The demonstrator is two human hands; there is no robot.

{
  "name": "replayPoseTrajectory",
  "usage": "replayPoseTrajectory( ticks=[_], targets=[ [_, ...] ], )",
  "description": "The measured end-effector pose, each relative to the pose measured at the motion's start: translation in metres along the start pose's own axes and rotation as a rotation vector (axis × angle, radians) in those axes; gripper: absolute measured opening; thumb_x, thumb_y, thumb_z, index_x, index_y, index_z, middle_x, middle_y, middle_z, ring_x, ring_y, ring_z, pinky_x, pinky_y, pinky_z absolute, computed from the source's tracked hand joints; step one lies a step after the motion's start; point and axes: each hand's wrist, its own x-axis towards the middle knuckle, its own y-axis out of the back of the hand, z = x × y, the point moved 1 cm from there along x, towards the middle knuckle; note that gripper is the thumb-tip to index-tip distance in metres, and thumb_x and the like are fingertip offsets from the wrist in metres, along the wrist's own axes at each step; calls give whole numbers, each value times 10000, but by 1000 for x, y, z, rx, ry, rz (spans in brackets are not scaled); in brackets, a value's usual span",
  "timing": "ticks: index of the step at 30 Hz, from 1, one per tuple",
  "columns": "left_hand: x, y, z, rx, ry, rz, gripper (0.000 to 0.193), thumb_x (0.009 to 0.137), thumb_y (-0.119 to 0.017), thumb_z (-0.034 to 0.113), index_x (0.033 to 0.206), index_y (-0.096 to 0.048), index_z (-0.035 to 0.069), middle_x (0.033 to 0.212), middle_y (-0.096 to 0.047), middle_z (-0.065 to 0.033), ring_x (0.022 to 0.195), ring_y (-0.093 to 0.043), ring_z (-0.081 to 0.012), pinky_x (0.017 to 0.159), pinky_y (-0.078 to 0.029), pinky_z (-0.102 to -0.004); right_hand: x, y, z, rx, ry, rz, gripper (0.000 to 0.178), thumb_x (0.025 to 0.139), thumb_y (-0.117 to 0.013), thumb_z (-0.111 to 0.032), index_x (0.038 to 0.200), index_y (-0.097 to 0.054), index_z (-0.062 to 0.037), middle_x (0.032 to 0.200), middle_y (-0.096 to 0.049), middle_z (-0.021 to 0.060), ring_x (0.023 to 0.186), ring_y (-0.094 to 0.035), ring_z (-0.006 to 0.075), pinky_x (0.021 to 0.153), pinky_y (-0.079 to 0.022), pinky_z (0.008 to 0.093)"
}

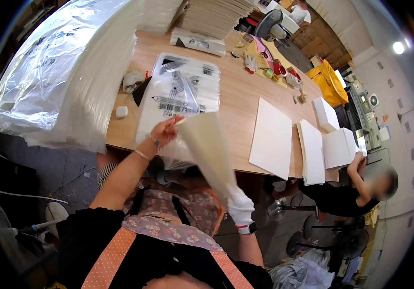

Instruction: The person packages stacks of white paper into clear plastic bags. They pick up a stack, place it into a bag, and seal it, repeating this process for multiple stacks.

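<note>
A bowed cream-white stack of paper (208, 147) slants between my two hands, off the table's near edge. My left hand (165, 132), bare with bracelets on the wrist, pinches at its upper left corner. Around its lower end closes my right hand (240, 208), in a white glove with a dark watch at the wrist. Just beyond the left hand lies a pile of clear printed plastic bags (180, 86) with pencil drawings and black corners. The loose plastic of a bag hangs over the table edge below the left hand.
Tall stacks of clear plastic bags (48, 72) fill the table's left. White paper stacks (272, 139) lie at the right, where another person (356, 185) sits handling paper. Tape rolls (279, 70) and small tools lie at the far side. A small white case (121, 111) sits near the bags.
</note>
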Motion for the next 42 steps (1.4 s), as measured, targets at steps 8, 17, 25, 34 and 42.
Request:
replayPoseTrajectory(
  ticks=[8,17,25,34,42],
  targets=[
    [-9,-199,-22,1394,-531,-170,269,848,-514,172,1040,-592,-1,1019,-633,-115,819,-608,-244,742,-473,-335,62,7,-28,-309,-101,-514,295,785,-547,-226,1063,-552,-126,882,-614,132,740,-609,333,611,-492,418],
    [-23,-134,-58,1861,-569,-61,436,722,-594,52,1150,-510,46,980,-579,-145,864,-582,-278,728,-468,-366,132,-70,-1,176,-496,136,568,757,-652,-208,1241,-397,-55,1132,-512,171,992,-539,346,818,-448,406],
    [-38,9,-3,2464,-963,491,436,771,-541,10,1199,-475,58,1339,-346,-179,1179,-408,-314,944,-377,-359,167,-127,49,169,-521,-80,321,886,-405,-367,1137,-427,-168,932,-604,227,853,-587,401,683,-452,490],
    [-132,-3,-3,1240,-208,680,243,853,-554,83,1078,-500,8,1111,-470,-174,964,-487,-261,813,-405,-300,100,-92,14,364,-549,-262,465,888,-482,-242,1295,-305,-100,949,-614,167,834,-613,288,700,-484,395],
    [-295,-24,-55,1635,-212,137,147,782,-588,95,787,-482,-7,1102,-465,-225,927,-483,-307,793,-395,-305,-80,-130,23,1350,-335,-132,564,884,-493,-166,1359,-227,-20,1265,-445,221,1073,-519,328,851,-462,370]
  ],
)
